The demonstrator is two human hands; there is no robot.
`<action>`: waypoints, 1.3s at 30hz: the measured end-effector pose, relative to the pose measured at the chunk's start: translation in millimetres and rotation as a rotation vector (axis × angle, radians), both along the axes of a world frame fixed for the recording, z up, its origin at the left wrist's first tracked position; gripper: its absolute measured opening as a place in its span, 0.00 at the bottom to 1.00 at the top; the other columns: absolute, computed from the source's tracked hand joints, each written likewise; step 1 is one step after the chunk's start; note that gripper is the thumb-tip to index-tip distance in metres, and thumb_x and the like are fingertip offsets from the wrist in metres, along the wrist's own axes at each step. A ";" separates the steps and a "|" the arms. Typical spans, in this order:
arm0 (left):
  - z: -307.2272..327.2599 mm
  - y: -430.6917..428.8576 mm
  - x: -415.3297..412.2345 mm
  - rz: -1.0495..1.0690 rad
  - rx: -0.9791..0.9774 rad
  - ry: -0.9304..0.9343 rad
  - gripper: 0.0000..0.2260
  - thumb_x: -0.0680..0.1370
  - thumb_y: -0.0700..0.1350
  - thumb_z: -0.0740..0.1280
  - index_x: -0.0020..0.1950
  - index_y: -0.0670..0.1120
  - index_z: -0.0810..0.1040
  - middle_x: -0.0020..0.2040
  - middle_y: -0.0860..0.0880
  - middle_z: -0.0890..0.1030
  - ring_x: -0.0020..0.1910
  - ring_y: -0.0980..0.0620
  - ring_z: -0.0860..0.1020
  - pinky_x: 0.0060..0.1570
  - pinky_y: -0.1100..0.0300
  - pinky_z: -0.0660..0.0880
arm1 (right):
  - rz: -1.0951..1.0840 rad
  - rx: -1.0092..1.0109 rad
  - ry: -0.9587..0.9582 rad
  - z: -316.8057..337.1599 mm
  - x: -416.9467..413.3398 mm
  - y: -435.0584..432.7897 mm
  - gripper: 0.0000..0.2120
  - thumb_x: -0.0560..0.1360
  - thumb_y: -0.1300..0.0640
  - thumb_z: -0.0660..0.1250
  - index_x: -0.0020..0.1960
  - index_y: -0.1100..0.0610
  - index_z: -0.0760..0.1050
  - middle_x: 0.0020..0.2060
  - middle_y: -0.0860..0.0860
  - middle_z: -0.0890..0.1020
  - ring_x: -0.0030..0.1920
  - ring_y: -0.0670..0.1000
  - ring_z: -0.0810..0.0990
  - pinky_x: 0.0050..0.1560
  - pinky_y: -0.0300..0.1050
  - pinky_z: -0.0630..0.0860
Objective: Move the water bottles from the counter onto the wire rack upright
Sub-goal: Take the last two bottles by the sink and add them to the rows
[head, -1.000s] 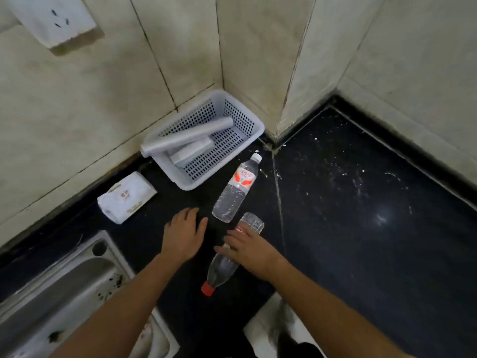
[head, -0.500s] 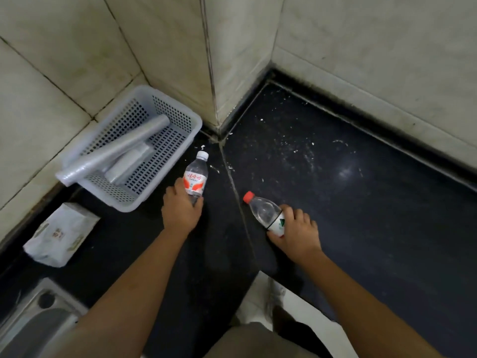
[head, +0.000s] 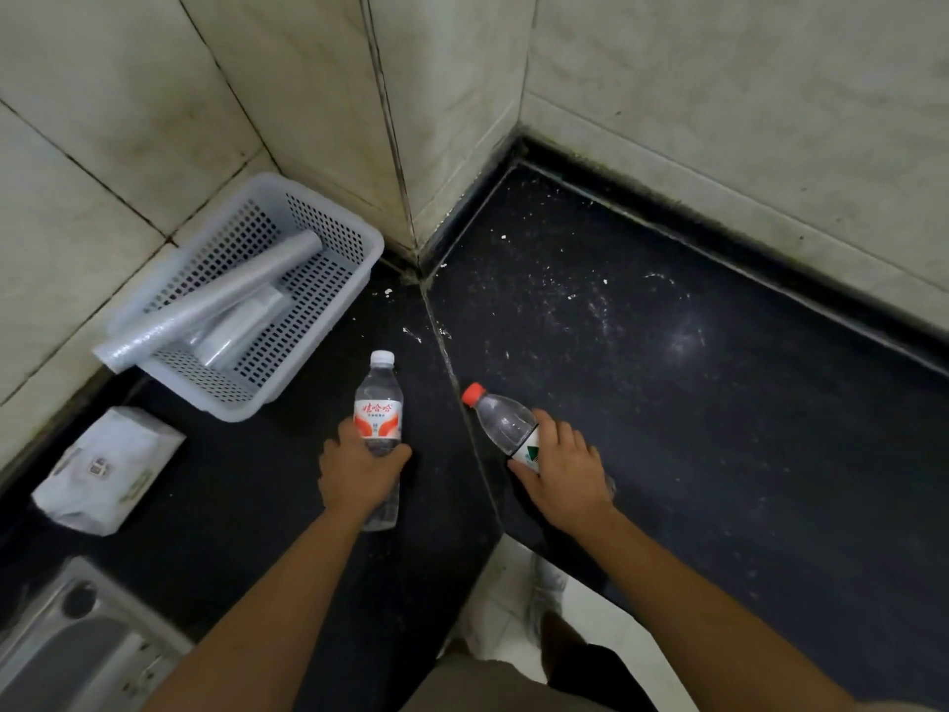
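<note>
Fingers, left hand point(head: 359, 475): curled round the lower body of the white-capped bottle point(head: 379, 403), thumb on its right side, cap pointing far. The forearm reaches straight out from the near edge.

Fingers, right hand point(head: 565, 480): wrapped over the label end of the red-capped bottle point(head: 500, 421), which slants with its cap to the far left. The wrist is turned inward.

Both grips leave cap and base free, probably so each bottle can be carried off and stood on its base.

Dark tabletop point(head: 719, 403): whether either bottle touches it, cannot tell.

Left: tissue packet point(head: 108, 470), lying flat.

Far left, against the tiled wall: white basket point(head: 359, 238) holding a film roll point(head: 215, 305) propped over its rim.

Wire rack: not in sight.
</note>
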State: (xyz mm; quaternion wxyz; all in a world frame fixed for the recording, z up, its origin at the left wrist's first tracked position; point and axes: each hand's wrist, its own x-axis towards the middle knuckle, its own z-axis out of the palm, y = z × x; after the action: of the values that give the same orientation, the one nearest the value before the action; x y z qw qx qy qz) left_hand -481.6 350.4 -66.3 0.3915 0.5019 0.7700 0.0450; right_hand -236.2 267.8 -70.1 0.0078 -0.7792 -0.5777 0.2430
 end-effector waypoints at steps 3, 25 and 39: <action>10.9 -10.8 1.4 0.063 0.030 -0.071 0.33 0.69 0.49 0.78 0.69 0.45 0.69 0.59 0.42 0.73 0.54 0.45 0.73 0.53 0.50 0.72 | -0.105 0.005 0.069 8.8 2.8 -7.7 0.38 0.78 0.37 0.64 0.79 0.52 0.54 0.69 0.53 0.71 0.68 0.54 0.71 0.66 0.53 0.71; 222.1 -182.2 263.7 -0.713 0.328 -0.896 0.30 0.67 0.39 0.80 0.62 0.49 0.67 0.52 0.53 0.80 0.48 0.55 0.82 0.48 0.54 0.79 | -1.096 0.989 0.124 208.0 123.4 -270.0 0.35 0.68 0.38 0.75 0.70 0.44 0.67 0.59 0.42 0.78 0.61 0.45 0.74 0.57 0.45 0.73; 245.4 -545.4 452.8 -1.046 0.259 -1.092 0.30 0.68 0.38 0.80 0.65 0.49 0.71 0.53 0.51 0.81 0.50 0.51 0.82 0.52 0.52 0.79 | -1.514 1.068 0.026 218.8 231.0 -661.6 0.35 0.69 0.37 0.73 0.70 0.44 0.64 0.59 0.44 0.80 0.61 0.52 0.77 0.58 0.50 0.74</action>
State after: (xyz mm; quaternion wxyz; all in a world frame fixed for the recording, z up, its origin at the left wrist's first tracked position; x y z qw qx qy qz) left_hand -28.8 -195.0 179.1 0.6247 0.7493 0.1183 0.1854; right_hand -5.2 -393.9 148.6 0.5290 -0.8391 0.0500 -0.1164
